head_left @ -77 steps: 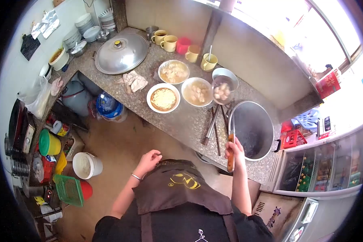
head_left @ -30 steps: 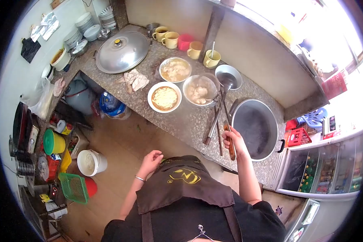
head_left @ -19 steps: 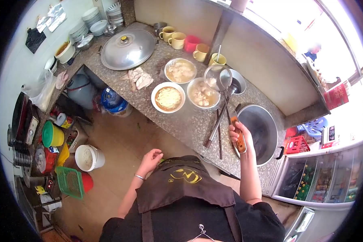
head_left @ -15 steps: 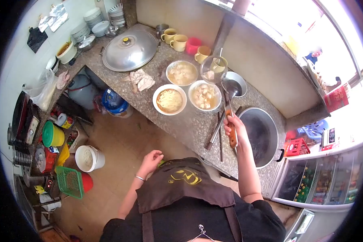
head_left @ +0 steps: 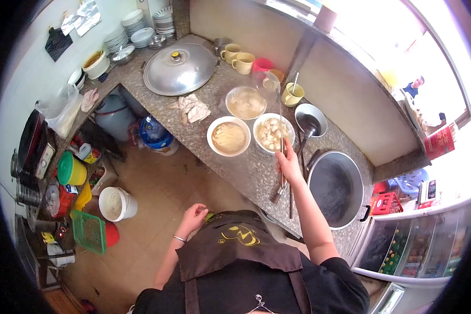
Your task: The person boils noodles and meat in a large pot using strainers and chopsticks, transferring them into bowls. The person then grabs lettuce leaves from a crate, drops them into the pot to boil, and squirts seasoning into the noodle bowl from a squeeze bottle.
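My right hand (head_left: 287, 163) is closed round the handle of a long-handled strainer. The strainer's round mesh head (head_left: 267, 85) hangs over the counter, beside the back bowl (head_left: 246, 102), which holds pale food in broth. Below the handle stands a bowl of pale chunks (head_left: 272, 132). To its left is a white bowl of noodles in broth (head_left: 228, 137). A ladle (head_left: 310, 125) rests with its head in a small metal basin (head_left: 319, 114). My left hand (head_left: 194, 214) is held low beside the apron (head_left: 240, 235), its fingers loosely bent, with nothing visible in it.
A large steaming pot (head_left: 336, 191) stands at the right of the counter. A wide domed lid (head_left: 180, 68), a crumpled cloth (head_left: 192, 109) and several mugs (head_left: 243, 64) lie further back. A white bucket (head_left: 118, 204) is on the floor. Another person (head_left: 414, 86) is beyond the ledge.
My right hand has moved left with the strainer, whose head has swung away from the chunk bowl toward the back bowl and mugs. My left hand's fingers have curled slightly.
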Available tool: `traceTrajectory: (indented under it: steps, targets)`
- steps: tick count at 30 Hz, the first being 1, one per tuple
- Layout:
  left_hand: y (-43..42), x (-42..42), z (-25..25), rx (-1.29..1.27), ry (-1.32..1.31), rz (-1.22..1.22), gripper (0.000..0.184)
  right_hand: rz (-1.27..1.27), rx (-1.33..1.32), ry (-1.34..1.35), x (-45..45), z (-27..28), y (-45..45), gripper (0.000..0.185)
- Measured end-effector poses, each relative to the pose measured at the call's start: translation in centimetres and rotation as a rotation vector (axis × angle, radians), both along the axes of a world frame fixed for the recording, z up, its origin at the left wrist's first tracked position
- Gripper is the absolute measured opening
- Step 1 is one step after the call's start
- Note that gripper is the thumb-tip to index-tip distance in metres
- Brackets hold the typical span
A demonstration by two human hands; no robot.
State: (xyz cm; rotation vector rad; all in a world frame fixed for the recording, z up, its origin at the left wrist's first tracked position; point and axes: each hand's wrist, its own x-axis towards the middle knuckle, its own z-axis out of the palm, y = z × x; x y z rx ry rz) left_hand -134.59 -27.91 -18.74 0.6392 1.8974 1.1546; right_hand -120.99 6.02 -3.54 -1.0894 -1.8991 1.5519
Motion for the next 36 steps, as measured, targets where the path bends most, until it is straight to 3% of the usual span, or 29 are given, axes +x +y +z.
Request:
traceTrajectory:
  steps: [5,9,11,16,17,19,22,23,25,27,29,31,34,36]
  targets:
    - [1.9,0.4,1.6,0.014,-0.178,0.031,0.028,-0.111,-0.316,0.307,3.6,2.8,0.3,0.058]
    - [4.3,-0.2,1.7,0.023,-0.144,-0.044,0.027,-0.262,-0.263,0.379,10.8,3.2,-0.6,0.053]
    - [5.5,0.0,1.9,0.015,-0.14,-0.058,0.028,-0.424,-0.175,0.341,15.5,1.9,-1.5,0.055]
    - [8.1,1.8,0.0,0.007,-0.126,-0.135,0.029,-0.754,-0.004,-0.06,27.8,-2.4,-3.7,0.061]
    - [8.6,2.1,-0.2,0.008,-0.122,-0.156,0.03,-0.789,0.05,-0.013,31.0,-5.9,-3.6,0.062]
    - [9.9,3.1,1.3,-0.016,-0.123,-0.182,0.03,-0.744,0.206,-0.273,38.5,-12.8,-2.9,0.061]
    - [11.8,4.2,2.6,-0.017,-0.124,-0.229,0.03,-0.756,0.349,-0.417,39.8,-13.9,-3.4,0.06]
    - [12.2,4.5,2.8,0.003,-0.123,-0.248,0.029,-0.806,0.255,-0.554,35.3,-7.7,-3.7,0.056]
    - [12.9,4.9,3.0,0.013,-0.104,-0.241,0.029,-0.881,0.026,-0.39,37.9,-13.9,-0.7,0.05]
    - [13.7,5.6,3.5,0.027,-0.082,-0.232,0.027,-0.868,0.277,-0.375,37.3,-16.5,2.3,0.038]
    - [14.2,6.2,4.6,0.007,-0.066,-0.23,0.026,-0.884,0.061,-0.252,38.0,-20.6,6.5,0.02]
    - [13.7,7.5,4.2,0.007,-0.065,-0.208,0.026,-0.862,-0.311,-0.161,35.1,-14.9,8.3,0.007]
    - [12.3,10.0,4.2,-0.001,-0.039,-0.188,0.026,-0.769,-0.52,-0.097,35.6,-13.8,9.9,0.004]
    - [11.8,11.8,4.2,-0.012,-0.011,-0.189,0.027,-0.688,-0.524,-0.109,37.3,-13.8,10.3,0.005]
